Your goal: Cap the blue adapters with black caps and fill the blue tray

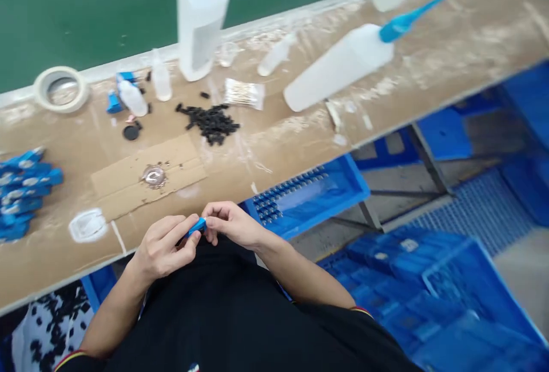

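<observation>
Close to the body, below the edge of the brown, glue-streaked surface [300,131], the left hand [165,249] and right hand [229,224] each pinch one end of a small blue plastic piece [198,226], fingers closed on it with nothing between them. Just beyond lie a flat cardboard sheet [128,180] with a shiny glue blob [153,176], a stack of blue plastic parts [23,192] at the left and a blue slotted crate [309,197] under the surface's edge. Farther off sit a heap of small black parts [212,122], a tipped white squeeze bottle with a blue nozzle [343,66], an upright white bottle with a blue cap [201,17] and a roll of pale tape [61,88].
</observation>
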A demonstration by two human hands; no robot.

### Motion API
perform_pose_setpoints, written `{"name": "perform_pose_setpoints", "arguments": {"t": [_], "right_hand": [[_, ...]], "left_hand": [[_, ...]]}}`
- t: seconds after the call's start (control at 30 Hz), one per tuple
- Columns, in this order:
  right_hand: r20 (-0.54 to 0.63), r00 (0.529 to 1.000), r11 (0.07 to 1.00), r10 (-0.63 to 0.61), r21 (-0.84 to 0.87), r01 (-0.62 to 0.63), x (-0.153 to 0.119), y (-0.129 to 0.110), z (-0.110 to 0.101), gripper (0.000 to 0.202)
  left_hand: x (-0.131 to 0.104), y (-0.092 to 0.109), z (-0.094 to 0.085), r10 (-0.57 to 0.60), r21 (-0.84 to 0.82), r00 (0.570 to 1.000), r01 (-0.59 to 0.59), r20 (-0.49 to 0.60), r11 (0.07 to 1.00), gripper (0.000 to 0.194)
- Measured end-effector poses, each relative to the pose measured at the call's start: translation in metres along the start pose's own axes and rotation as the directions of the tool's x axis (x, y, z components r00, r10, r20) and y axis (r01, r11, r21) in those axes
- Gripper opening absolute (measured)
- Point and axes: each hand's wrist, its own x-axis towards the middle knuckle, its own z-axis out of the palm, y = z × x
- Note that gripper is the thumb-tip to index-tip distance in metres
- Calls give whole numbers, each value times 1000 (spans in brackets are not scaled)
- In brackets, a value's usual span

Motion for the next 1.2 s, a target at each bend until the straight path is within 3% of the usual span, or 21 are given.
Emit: {"name": "perform_pose_setpoints", "arguments": {"t": [0.1,0.17,0.23,0.27,0.33,0.37,0.4,0.47,0.53,0.77,0.93,1.2], "right_hand": [[-104,992,987,65,153,-48,-23,12,-22,46],[-201,978,976,56,218,-11,-43,17,-37,45],[-362,932,984,-25,153,86,-68,18,-59,44],[-469,878,990,-98,47,136,-82,17,-73,42],[-680,672,947,-295,-302,110,-109,13,-108,36],[-748,540,877,-387,-480,-36,-121,11,-127,30],[-784,422,765,-455,-587,-264,-131,9,-145,25],[-815,328,500,-477,-559,-662,-143,8,-175,22],[-855,315,329,-413,-463,-823,-141,11,-195,23],[-913,329,167,-239,-373,-913,-99,27,-214,29],[-916,364,138,-168,-388,-911,-90,32,-223,32],[-913,388,180,-124,-405,-896,-91,32,-232,29]], "left_hand": [[19,-1,23,161,-38,976,-157,149,987,13],[28,1,40,188,-93,950,-170,248,981,21],[33,4,55,179,-140,936,-142,302,980,36],[34,4,60,163,-155,938,-120,306,981,42],[34,4,66,108,-173,952,-59,285,983,51],[34,3,67,71,-173,958,-23,279,985,54],[33,1,67,34,-166,959,14,282,986,55],[31,-5,63,-20,-140,952,66,305,988,56],[29,-10,57,-44,-120,941,89,335,989,53],[26,-12,52,-105,-103,927,152,361,983,42],[27,-11,55,-108,-104,923,156,370,982,38],[29,-11,54,-95,-90,915,140,391,986,35]]}}
